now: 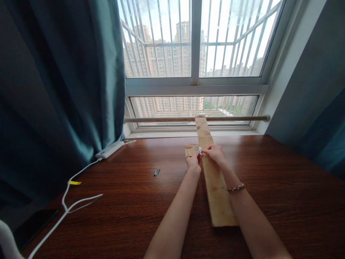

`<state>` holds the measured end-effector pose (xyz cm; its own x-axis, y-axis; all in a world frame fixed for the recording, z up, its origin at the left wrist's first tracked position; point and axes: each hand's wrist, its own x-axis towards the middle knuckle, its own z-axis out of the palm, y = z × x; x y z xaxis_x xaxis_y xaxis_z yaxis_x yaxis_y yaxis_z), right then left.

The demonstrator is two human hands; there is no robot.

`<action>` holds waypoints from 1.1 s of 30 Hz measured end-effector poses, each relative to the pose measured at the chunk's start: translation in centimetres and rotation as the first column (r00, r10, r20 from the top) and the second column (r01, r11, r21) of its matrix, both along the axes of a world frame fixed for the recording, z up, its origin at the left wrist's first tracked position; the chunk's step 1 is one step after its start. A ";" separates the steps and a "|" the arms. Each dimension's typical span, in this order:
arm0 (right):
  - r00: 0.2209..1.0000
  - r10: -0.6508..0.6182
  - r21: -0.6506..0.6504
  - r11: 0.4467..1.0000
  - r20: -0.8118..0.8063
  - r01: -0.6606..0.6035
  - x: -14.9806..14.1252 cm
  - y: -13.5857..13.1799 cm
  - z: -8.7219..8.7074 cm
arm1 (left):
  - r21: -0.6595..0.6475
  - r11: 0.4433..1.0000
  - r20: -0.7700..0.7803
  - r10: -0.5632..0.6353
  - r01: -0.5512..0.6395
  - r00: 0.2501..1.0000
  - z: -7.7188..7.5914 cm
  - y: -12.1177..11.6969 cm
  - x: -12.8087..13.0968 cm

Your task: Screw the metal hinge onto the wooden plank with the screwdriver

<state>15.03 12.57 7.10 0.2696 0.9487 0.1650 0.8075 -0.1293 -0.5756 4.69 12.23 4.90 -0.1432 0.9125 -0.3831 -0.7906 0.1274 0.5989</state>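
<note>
A small silvery metal hinge (198,149) lies over the joint between a short wooden piece (189,149) and a long wooden board (219,196). My left hand (193,162) has its fingers closed at the hinge's lower edge, beside the short piece. From the other side, my right hand (215,153) pinches at the hinge's right edge, resting over the long board. The fingertips partly cover the hinge. Several screws (156,172) lie in a small pile on the table, left of my hands.
The dark wooden table (129,212) reaches to the window. A white power strip (110,150) and white cable (64,196) lie on the left, by a blue curtain (107,72). The board's far end meets a horizontal rail (167,119). A dark flat object (35,226) sits lower left.
</note>
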 end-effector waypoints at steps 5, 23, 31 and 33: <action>1.000 -0.012 -0.003 1.000 0.016 0.012 0.0 -0.1 0.1 | 0.045 0.999 0.030 -0.030 0.029 0.999 0.0 -0.2 0.2; 0.997 -0.039 -0.071 0.997 0.068 0.043 -0.5 -0.4 0.5 | 0.075 0.997 -0.072 0.003 0.002 0.997 -2.2 0.6 0.6; 0.992 -0.062 -0.115 0.991 0.114 0.075 -1.2 -0.7 1.0 | 0.171 0.985 -0.072 0.024 -0.012 0.997 -4.1 1.5 1.2; 0.989 -0.064 -0.133 0.988 0.133 0.082 -1.5 -0.9 1.2 | 0.195 0.981 -0.076 0.035 -0.020 0.996 -4.3 1.7 1.2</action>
<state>13.54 11.71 8.31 0.3239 0.9434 0.0715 0.8587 -0.2614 -0.4408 5.93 13.90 0.61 -0.1921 0.9635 -0.1863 -0.7417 -0.0182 0.6705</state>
